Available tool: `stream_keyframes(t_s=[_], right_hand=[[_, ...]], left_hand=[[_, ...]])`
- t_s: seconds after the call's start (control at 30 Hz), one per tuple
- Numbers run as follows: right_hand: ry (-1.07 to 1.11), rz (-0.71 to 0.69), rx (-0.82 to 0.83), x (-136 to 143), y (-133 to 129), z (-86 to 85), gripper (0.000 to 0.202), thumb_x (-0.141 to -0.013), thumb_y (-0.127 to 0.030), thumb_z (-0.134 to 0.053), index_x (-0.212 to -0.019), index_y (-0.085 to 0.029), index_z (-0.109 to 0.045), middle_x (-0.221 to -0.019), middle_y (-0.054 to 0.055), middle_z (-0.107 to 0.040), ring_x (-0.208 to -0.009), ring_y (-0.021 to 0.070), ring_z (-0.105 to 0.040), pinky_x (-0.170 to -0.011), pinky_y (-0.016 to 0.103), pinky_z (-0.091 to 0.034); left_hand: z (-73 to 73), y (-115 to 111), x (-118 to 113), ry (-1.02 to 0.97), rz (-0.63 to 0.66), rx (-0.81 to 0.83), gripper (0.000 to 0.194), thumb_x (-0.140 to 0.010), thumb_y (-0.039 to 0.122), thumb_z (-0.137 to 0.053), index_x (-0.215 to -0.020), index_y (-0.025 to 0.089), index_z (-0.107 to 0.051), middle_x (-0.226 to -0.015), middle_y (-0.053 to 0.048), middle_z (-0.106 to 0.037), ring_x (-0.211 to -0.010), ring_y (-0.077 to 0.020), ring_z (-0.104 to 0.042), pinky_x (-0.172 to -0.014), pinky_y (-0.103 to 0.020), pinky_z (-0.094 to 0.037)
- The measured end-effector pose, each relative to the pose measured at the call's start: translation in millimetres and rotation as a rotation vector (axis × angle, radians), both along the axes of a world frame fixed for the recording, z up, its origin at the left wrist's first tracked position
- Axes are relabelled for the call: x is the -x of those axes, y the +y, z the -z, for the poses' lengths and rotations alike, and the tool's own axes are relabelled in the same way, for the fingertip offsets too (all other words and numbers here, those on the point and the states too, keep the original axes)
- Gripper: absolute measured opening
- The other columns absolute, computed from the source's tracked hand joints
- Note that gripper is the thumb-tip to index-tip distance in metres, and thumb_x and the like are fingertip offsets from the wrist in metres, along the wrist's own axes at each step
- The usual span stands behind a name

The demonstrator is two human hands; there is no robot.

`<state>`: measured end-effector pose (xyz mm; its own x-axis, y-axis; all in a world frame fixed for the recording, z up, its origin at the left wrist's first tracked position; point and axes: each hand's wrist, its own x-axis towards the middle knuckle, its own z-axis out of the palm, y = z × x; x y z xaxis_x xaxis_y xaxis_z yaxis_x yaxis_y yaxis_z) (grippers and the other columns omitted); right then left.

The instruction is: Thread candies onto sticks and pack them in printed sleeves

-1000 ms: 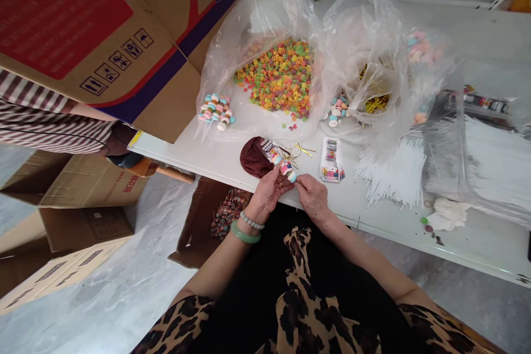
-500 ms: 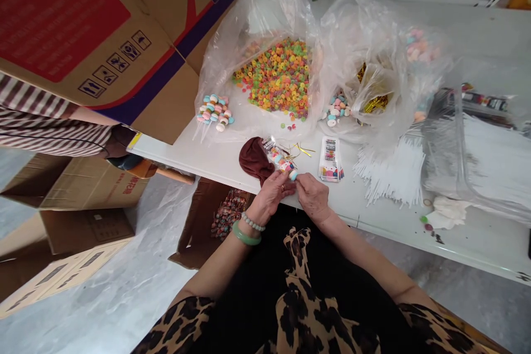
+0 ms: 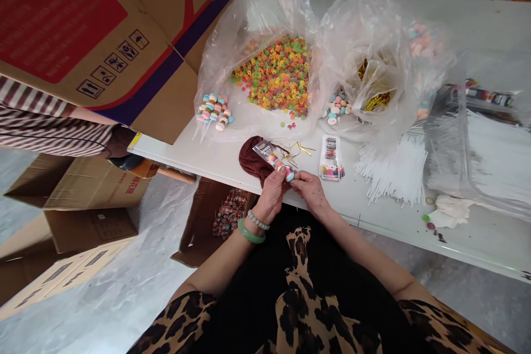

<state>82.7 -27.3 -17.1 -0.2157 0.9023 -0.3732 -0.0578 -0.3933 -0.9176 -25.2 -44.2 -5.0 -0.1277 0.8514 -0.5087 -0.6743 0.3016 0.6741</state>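
My left hand (image 3: 274,191) pinches a small printed candy bag (image 3: 267,152) with pastel pink, white and blue sweets at its lower end. At that end my right hand (image 3: 310,191) is closed, its thumb and fingertips pressed together against the bag's mouth; the exact grip is partly hidden. Under the bag lies a dark brown cloth (image 3: 250,157). Just beyond my fingers are loose gold twist ties (image 3: 305,149). To the right of my right hand rests a stack of flat printed bags (image 3: 331,157).
A clear bag of colourful ring candies (image 3: 282,74) lies behind, with candy skewers (image 3: 215,110) at its left. White sticks (image 3: 392,168) fan out at right, before a clear plastic container (image 3: 464,144). A large carton (image 3: 166,77) overhangs the left; an open box (image 3: 194,232) stands below the table edge.
The candy bag has turned so its printed front shows more clearly. My right hand's fist has loosened into a fingertip pinch, and my left thumb has moved over the sweets.
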Motion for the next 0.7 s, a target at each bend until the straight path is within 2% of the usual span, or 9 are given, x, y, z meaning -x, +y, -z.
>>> stream_keyframes(t_s=[0.07,0.13,0.2,0.37,0.47,0.6,0.7], right_hand=[[0.15,0.004,0.165,0,1,-2.0,0.019,-0.059,-0.031,-0.069,-0.061,-0.02,-0.055,-0.049,-0.007,-0.045,-0.042,0.0061,-0.03,-0.04,0.02,-0.018],[0.252,-0.001,0.257,-2,3,-3.6,0.022,-0.056,-0.03,-0.072,-0.062,-0.019,-0.054,-0.048,-0.007,-0.045,-0.039,0.0043,-0.028,-0.038,0.02,-0.013],[0.276,0.01,0.277,-5,5,-4.5,0.024,-0.055,-0.029,-0.074,-0.062,-0.019,-0.053,-0.047,-0.007,-0.045,-0.038,0.0035,-0.028,-0.036,0.019,-0.012],[0.192,-0.005,0.267,-8,8,-4.5,0.02,-0.057,-0.029,-0.072,-0.065,-0.018,-0.057,-0.047,-0.006,-0.049,-0.036,0.0031,-0.03,-0.036,0.018,-0.012],[0.289,-0.089,0.348,-11,12,-4.4,0.021,-0.058,-0.026,-0.071,-0.065,-0.018,-0.052,-0.047,-0.006,-0.048,-0.036,0.0025,-0.026,-0.036,0.018,-0.01],[0.5,-0.24,0.537,-16,16,-2.9,0.025,-0.06,-0.024,-0.07,-0.068,-0.02,-0.046,-0.048,-0.009,-0.043,-0.037,0.0022,-0.017,-0.036,0.017,-0.01],[0.474,-0.224,0.535,-16,14,0.4,0.025,-0.059,-0.026,-0.07,-0.067,-0.021,-0.046,-0.049,-0.009,-0.042,-0.038,0.0029,-0.017,-0.036,0.018,-0.01]], left_hand=[[-0.2,0,1,-0.024,0.034,0.031,0.037,-0.067,0.046,-0.08,-0.079,0.015,-0.064,-0.075,0.0,-0.063,-0.064,-0.0112,-0.056,-0.063,-0.026,-0.047],[-1.3,2,7,-0.051,0.099,0.05,0.036,-0.066,0.043,-0.081,-0.082,0.016,-0.064,-0.078,-0.001,-0.065,-0.065,-0.0122,-0.058,-0.066,-0.028,-0.049],[-3.2,5,14,-0.063,0.123,0.032,0.034,-0.066,0.038,-0.082,-0.086,0.017,-0.065,-0.084,-0.002,-0.067,-0.071,-0.0133,-0.061,-0.071,-0.028,-0.05],[-5.9,16,27,-0.067,0.023,-0.005,0.028,-0.071,0.032,-0.08,-0.091,0.016,-0.068,-0.09,-0.005,-0.069,-0.08,-0.0134,-0.064,-0.075,-0.027,-0.051],[-3.9,17,21,-0.051,0.017,-0.067,0.025,-0.067,0.023,-0.082,-0.086,0.014,-0.068,-0.087,-0.004,-0.069,-0.079,-0.013,-0.064,-0.078,-0.027,-0.05],[0.8,11,8,-0.081,0.028,-0.132,0.026,-0.068,0.027,-0.082,-0.087,0.016,-0.068,-0.089,-0.004,-0.07,-0.084,-0.0137,-0.064,-0.088,-0.029,-0.048],[3.7,7,4,-0.085,0.053,-0.107,0.028,-0.07,0.032,-0.081,-0.089,0.016,-0.068,-0.091,-0.005,-0.069,-0.087,-0.0157,-0.064,-0.089,-0.031,-0.048]])
